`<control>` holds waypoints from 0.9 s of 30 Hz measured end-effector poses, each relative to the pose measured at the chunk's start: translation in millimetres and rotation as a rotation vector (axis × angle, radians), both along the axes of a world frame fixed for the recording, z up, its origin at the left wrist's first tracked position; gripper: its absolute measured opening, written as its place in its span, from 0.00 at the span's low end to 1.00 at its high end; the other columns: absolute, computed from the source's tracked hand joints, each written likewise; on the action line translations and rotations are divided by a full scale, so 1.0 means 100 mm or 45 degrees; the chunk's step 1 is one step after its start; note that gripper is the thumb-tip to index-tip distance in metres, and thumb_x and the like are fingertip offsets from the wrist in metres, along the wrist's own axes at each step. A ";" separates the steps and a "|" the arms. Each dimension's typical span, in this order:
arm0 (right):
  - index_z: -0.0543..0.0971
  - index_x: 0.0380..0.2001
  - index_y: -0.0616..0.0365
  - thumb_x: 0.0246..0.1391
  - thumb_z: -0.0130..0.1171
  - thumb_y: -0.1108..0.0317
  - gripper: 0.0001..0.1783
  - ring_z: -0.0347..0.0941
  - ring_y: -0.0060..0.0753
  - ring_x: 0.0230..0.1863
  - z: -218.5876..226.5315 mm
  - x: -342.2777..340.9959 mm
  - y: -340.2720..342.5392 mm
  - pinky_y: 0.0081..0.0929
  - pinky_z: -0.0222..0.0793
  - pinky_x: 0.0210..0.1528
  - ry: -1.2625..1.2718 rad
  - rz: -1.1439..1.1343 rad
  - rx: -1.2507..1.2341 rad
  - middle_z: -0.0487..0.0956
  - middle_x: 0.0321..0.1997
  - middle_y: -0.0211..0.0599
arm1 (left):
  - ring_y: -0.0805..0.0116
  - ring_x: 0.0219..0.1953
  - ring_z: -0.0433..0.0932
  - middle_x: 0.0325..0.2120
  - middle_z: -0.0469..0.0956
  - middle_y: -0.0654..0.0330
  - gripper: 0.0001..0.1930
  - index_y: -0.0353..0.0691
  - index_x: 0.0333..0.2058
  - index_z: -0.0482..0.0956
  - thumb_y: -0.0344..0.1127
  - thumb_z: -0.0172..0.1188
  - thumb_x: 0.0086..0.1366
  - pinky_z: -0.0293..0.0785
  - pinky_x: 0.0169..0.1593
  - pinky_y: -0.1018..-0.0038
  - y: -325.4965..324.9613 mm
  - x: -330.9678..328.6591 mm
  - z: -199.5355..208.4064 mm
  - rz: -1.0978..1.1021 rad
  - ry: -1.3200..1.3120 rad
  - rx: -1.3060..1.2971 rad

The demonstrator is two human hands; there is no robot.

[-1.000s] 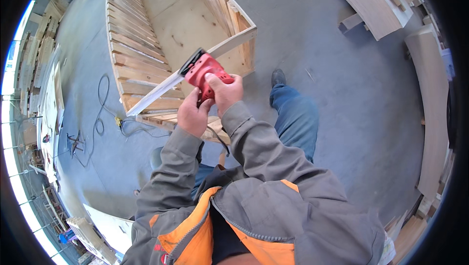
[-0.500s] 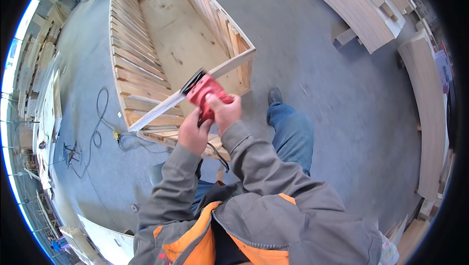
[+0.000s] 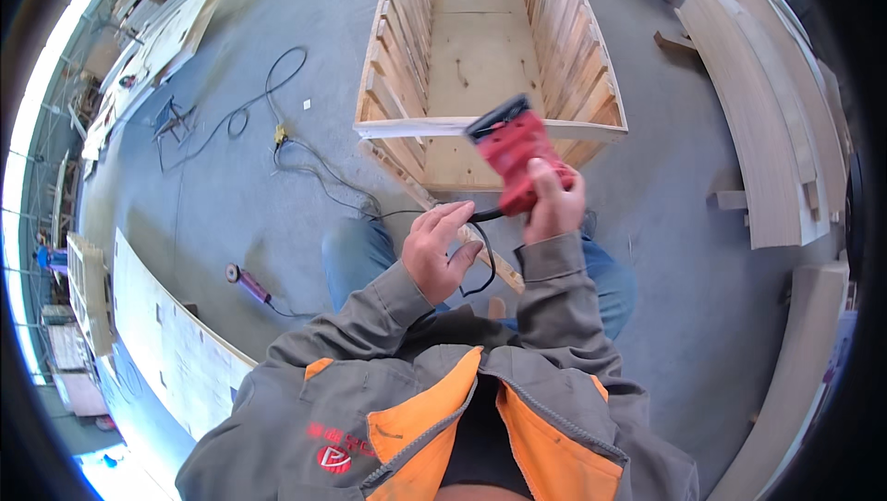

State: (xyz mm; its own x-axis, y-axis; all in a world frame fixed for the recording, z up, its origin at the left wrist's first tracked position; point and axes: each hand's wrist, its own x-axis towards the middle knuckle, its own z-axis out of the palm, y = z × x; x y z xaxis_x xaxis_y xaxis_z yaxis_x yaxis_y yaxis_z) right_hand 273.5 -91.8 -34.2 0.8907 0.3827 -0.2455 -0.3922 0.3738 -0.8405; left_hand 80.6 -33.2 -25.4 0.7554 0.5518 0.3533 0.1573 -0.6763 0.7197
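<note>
In my right hand, raised in front of my chest, is a red corded sander, gripped around its body. Its flat black base points up and away from me. A black power cord leaves its lower end and hangs in a loop. My left hand is beside that cord with thumb and fingers apart; whether the fingertips touch the cord I cannot tell. Just beyond the sander stands a long slatted wooden crate, with a pale board across its near end. The sander partly covers that board.
A yellow cord connector and trailing cable lie on the grey floor to the left. Nearby are a purple grinder and a long white panel. Stacked curved wooden boards line the right side. A wooden bar slants below the crate.
My left hand has left the sander and moved left, its fingers opening. The right hand keeps hold of the sander. The view has turned, so the crate now appears further right.
</note>
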 end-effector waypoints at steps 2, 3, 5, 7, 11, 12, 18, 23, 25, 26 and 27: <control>0.72 0.51 0.64 0.56 0.71 0.65 0.24 0.77 0.28 0.39 0.02 0.11 -0.27 0.29 0.78 0.42 -0.053 -0.041 0.041 0.77 0.43 0.35 | 0.48 0.61 0.76 0.56 0.78 0.45 0.30 0.33 0.62 0.74 0.26 0.70 0.60 0.71 0.64 0.62 -0.09 -0.17 -0.07 0.002 -0.029 -0.065; 0.73 0.50 0.64 0.57 0.70 0.65 0.23 0.77 0.28 0.38 0.04 0.17 -0.39 0.30 0.78 0.42 -0.074 -0.065 0.049 0.77 0.42 0.35 | 0.49 0.61 0.75 0.57 0.77 0.45 0.31 0.33 0.63 0.74 0.25 0.69 0.60 0.71 0.65 0.63 -0.12 -0.26 -0.17 0.016 -0.026 -0.125; 0.73 0.50 0.64 0.58 0.69 0.65 0.23 0.77 0.29 0.37 0.11 0.26 -0.69 0.30 0.77 0.42 -0.077 -0.064 0.096 0.78 0.42 0.35 | 0.55 0.62 0.75 0.59 0.76 0.50 0.31 0.35 0.65 0.71 0.26 0.66 0.62 0.69 0.66 0.63 -0.12 -0.41 -0.41 0.032 -0.047 -0.376; 0.74 0.51 0.65 0.59 0.66 0.62 0.23 0.78 0.32 0.37 0.18 0.29 -0.95 0.33 0.77 0.41 -0.055 -0.057 0.135 0.78 0.42 0.36 | 0.55 0.63 0.74 0.60 0.76 0.49 0.30 0.35 0.65 0.71 0.27 0.65 0.64 0.69 0.66 0.62 -0.09 -0.49 -0.72 0.147 -0.015 -0.608; 0.77 0.49 0.68 0.61 0.63 0.60 0.21 0.79 0.35 0.38 0.45 0.10 -1.33 0.35 0.77 0.41 -0.128 0.121 0.199 0.81 0.41 0.38 | 0.56 0.64 0.74 0.60 0.76 0.48 0.28 0.34 0.64 0.71 0.28 0.64 0.66 0.67 0.68 0.65 -0.01 -0.51 -0.95 0.212 -0.077 -0.790; 0.77 0.49 0.68 0.60 0.63 0.61 0.22 0.79 0.35 0.39 0.43 0.10 -1.41 0.35 0.77 0.41 -0.139 0.138 0.196 0.81 0.42 0.39 | 0.55 0.64 0.74 0.60 0.76 0.48 0.27 0.34 0.64 0.72 0.28 0.63 0.66 0.67 0.68 0.65 -0.02 -0.49 -0.99 0.198 -0.123 -0.796; 0.72 0.52 0.68 0.55 0.69 0.67 0.26 0.78 0.34 0.45 0.19 0.09 -1.57 0.36 0.79 0.48 -0.210 0.023 0.054 0.79 0.48 0.43 | 0.60 0.62 0.75 0.58 0.79 0.52 0.23 0.35 0.62 0.75 0.32 0.61 0.70 0.66 0.68 0.62 -0.12 -0.51 -1.17 0.081 0.091 -0.770; 0.72 0.52 0.68 0.54 0.70 0.68 0.26 0.78 0.33 0.45 0.35 -0.02 -1.50 0.34 0.78 0.48 -0.275 0.034 -0.069 0.78 0.47 0.42 | 0.60 0.61 0.75 0.58 0.78 0.48 0.23 0.31 0.63 0.73 0.31 0.61 0.71 0.70 0.65 0.67 -0.21 -0.66 -1.64 0.067 0.250 -0.815; 0.72 0.53 0.67 0.53 0.71 0.67 0.28 0.77 0.31 0.45 0.36 0.00 -1.46 0.32 0.78 0.48 -0.356 0.075 -0.159 0.78 0.47 0.41 | 0.60 0.60 0.76 0.58 0.78 0.50 0.24 0.32 0.63 0.73 0.31 0.60 0.71 0.70 0.64 0.67 -0.25 -0.67 -1.71 0.092 0.247 -0.961; 0.72 0.53 0.67 0.52 0.72 0.67 0.29 0.77 0.30 0.45 0.39 -0.01 -1.42 0.31 0.78 0.48 -0.396 0.103 -0.205 0.78 0.47 0.40 | 0.61 0.60 0.76 0.58 0.79 0.51 0.24 0.33 0.64 0.72 0.31 0.60 0.71 0.70 0.64 0.66 -0.24 -0.67 -1.74 0.125 0.198 -1.109; 0.73 0.54 0.66 0.51 0.73 0.66 0.30 0.77 0.30 0.45 0.42 -0.03 -1.37 0.30 0.77 0.49 -0.495 0.147 -0.302 0.78 0.48 0.40 | 0.61 0.60 0.76 0.58 0.79 0.52 0.25 0.33 0.65 0.72 0.32 0.60 0.71 0.70 0.64 0.65 -0.22 -0.66 -1.77 0.158 0.146 -1.257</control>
State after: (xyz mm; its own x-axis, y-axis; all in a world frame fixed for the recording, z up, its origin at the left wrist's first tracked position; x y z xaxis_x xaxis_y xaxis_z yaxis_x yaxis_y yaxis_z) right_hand 270.5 -229.1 7.4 0.8889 0.4580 0.0051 -0.0593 0.1261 -0.9902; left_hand 14.4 -54.7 -202.8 0.6735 0.6358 -0.3771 0.2898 0.2421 0.9259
